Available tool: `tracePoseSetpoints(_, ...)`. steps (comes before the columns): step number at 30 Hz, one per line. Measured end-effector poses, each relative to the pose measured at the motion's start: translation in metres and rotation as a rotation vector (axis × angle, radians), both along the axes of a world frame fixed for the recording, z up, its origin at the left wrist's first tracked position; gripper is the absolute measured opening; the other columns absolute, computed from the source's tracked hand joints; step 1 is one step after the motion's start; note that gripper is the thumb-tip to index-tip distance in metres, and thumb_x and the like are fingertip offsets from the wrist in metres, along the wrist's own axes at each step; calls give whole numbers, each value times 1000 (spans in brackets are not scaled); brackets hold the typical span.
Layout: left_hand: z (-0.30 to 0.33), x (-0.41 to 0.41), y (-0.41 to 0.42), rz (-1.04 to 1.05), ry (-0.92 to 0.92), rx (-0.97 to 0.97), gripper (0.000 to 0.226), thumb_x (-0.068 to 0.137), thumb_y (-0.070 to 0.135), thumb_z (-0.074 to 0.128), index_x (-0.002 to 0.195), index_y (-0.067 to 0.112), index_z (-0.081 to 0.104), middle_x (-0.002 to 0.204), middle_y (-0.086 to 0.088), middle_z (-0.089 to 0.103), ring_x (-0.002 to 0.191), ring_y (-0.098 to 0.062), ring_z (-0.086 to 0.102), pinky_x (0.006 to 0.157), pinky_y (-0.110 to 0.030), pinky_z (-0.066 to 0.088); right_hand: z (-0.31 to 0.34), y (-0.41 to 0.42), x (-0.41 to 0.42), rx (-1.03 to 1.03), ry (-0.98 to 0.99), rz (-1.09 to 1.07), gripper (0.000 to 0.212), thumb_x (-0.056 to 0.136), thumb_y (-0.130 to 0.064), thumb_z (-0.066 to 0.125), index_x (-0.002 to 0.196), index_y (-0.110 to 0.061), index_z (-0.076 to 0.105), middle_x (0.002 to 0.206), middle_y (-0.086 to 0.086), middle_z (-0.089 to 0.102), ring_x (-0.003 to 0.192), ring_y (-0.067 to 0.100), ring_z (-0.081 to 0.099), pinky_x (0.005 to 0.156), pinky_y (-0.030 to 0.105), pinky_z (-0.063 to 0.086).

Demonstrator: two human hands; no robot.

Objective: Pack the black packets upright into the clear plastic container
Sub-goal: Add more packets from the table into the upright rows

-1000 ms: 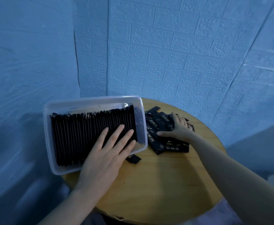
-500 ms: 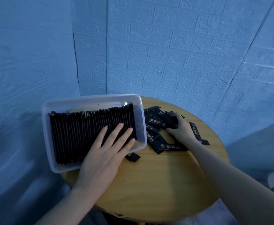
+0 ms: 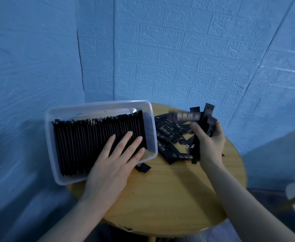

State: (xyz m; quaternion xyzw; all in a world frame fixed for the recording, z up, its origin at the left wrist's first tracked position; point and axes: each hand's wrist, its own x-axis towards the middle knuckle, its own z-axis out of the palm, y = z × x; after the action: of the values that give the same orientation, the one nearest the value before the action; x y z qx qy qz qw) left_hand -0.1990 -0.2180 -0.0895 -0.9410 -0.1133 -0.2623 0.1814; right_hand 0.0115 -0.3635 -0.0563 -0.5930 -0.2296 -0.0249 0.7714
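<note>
Where packets (image 3: 97,144) stand upright in the container (image 3: 97,106), left hand (image 3: 115,161) lies flat on them, fingers spread. Right hand (image 3: 208,142), at 3 o'clock, grips a bunch (image 3: 208,116) above the loose pile (image 3: 169,135). Round wooden table (image 3: 169,198); blue brick-pattern walls (image 3: 195,49).

One clear plastic container (image 3: 97,109), one round wooden table (image 3: 169,189), two hands, and way too many black packets (image 3: 167,131) beside the container to count.
</note>
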Motion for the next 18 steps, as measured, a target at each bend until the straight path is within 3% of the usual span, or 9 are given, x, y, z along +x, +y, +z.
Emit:
tracePoseSetpoints(5, 0, 0, -1, 5, -1, 5, 72, 76, 2, 20, 137, 16, 56, 151, -10, 42, 142, -34, 34, 110, -58, 23, -10, -6, -17, 55, 53, -2, 19, 80, -14, 78, 85, -29, 69, 83, 5, 66, 81, 25, 62, 80, 47, 51)
tracePoseSetpoints(8, 0, -1, -1, 6, -3, 13, 72, 77, 2, 19, 137, 16, 55, 152, -9, 42, 142, -34, 34, 110, -57, 24, -13, -3, -18, -69, 0, 24, 18, 85, -11, 73, 97, -22, 65, 77, 7, 69, 73, 19, 66, 72, 37, 51)
tracePoseSetpoints(11, 0, -1, -1, 8, -4, 12, 72, 78, 2, 17, 138, 17, 54, 152, -10, 41, 143, -34, 33, 110, -57, 23, -14, 0, -23, -64, -65, -7, 29, 86, -10, 72, 110, -22, 62, 90, 15, 67, 78, 22, 65, 75, 35, 53)
tracePoseSetpoints(15, 0, -1, -1, 4, -4, 9, 73, 78, 2, 16, 138, 16, 54, 153, -10, 40, 143, -34, 32, 111, -57, 23, -12, -2, -32, -47, -208, -108, 26, 85, -14, 74, 104, -28, 63, 99, 2, 67, 96, 23, 65, 87, 33, 52)
tracePoseSetpoints(18, 0, -2, -1, 4, -5, 12, 73, 79, 2, 15, 138, 16, 54, 153, -10, 40, 143, -34, 32, 111, -57, 22, -16, -7, -31, -156, -111, -39, 25, 83, -19, 76, 104, -25, 64, 98, -1, 69, 95, 15, 65, 85, 26, 51)
